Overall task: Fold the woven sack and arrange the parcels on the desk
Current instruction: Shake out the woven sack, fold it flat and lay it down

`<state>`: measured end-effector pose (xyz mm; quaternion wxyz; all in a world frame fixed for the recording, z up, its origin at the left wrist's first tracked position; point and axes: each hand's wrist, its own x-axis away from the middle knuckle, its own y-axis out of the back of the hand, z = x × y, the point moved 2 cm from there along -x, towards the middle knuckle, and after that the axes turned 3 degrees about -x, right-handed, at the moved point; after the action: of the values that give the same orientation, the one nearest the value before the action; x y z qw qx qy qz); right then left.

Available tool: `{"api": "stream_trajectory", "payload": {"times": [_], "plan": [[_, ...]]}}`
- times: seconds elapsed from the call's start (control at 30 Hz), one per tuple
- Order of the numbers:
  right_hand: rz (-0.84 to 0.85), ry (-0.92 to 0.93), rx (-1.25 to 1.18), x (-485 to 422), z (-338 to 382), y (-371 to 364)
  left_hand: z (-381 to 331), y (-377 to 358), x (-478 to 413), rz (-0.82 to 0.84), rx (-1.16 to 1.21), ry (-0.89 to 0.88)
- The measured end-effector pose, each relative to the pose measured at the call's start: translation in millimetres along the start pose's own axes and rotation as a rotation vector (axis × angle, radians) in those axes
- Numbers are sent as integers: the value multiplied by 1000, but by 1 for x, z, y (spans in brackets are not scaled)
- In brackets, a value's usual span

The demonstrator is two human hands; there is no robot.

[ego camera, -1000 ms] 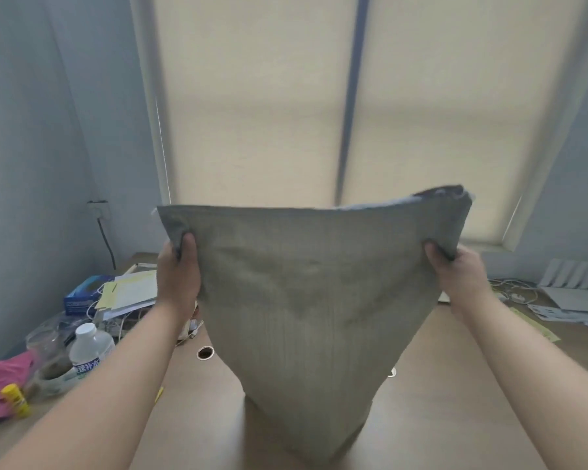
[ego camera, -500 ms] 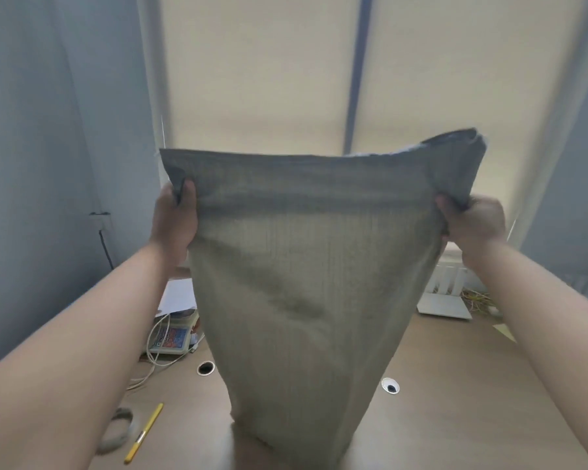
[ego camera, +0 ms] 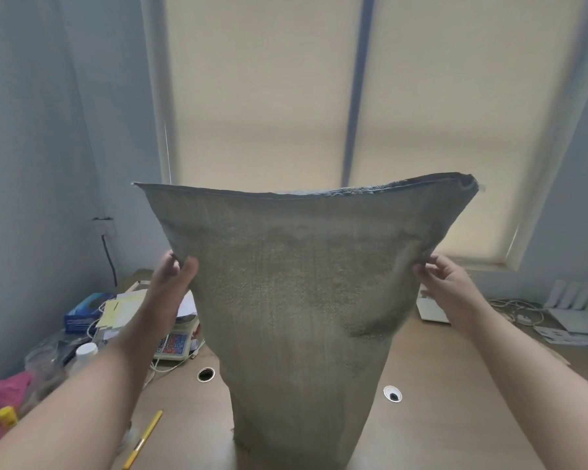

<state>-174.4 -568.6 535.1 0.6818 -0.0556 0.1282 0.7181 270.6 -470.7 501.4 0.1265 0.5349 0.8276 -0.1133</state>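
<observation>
A grey-green woven sack (ego camera: 302, 300) hangs upright in front of me over the wooden desk (ego camera: 455, 418), its top edge spread wide, its lower end at the desk near me. My left hand (ego camera: 170, 283) pinches the sack's left side edge, well below the top corner. On the right side edge my right hand (ego camera: 445, 283) grips at about the same height. No parcels show; the sack hides the middle of the desk.
At the left lie a calculator (ego camera: 174, 344), papers (ego camera: 119, 310), a blue box (ego camera: 82, 310), a bottle (ego camera: 84, 354), pink cloth (ego camera: 4, 398) and a yellow pen (ego camera: 143, 435). Two cable holes (ego camera: 205, 374) pierce the desk. White boxes and cables (ego camera: 520, 310) sit at the right, under the blinds.
Both hands have slid down from the sack's top corners to its side edges, lower than before. The sack's top edge now stands free above them.
</observation>
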Motion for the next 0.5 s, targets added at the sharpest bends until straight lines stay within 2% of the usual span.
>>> {"api": "stream_trajectory", "payload": {"times": [0.13, 0.23, 0.33, 0.43, 0.5], "plan": [[2, -19, 7, -7, -10, -9, 13, -1, -4, -91, -66, 45], [-124, 47, 59, -22, 9, -10, -5, -3, -20, -188, -80, 53], [-263, 152, 170, -34, 40, -6, -33, 0, -37, -287, -183, -37], [-394, 102, 193, -40, 46, -5, -40, 0, -47, -355, -187, -75], [-386, 61, 271, -40, 29, -5, -30, 0, -41, -322, -261, -52]]}}
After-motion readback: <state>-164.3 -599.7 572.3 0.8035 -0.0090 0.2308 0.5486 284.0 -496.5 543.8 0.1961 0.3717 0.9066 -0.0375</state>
